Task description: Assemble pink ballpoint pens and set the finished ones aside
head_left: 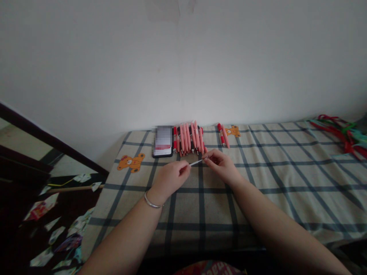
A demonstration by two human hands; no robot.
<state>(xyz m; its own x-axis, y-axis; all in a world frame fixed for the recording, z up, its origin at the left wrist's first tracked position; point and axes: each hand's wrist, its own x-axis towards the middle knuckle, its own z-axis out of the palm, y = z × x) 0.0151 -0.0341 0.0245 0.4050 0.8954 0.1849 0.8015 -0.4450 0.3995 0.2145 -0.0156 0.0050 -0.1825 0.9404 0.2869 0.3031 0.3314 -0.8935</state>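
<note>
Both hands hold one thin white pen refill (196,163) above the checked cloth (258,179). My left hand (172,176), with a silver bangle on the wrist, pinches its left end. My right hand (220,165) pinches its right end. Just beyond the hands lies a row of several pink and red pens (188,138), side by side. Two more pens (223,135) lie apart to the right of that row.
A black phone (162,141) lies left of the pen row. Red and green cords (342,133) are heaped at the far right. The white wall stands right behind the table. Paper scraps litter the dark floor at the left (54,233).
</note>
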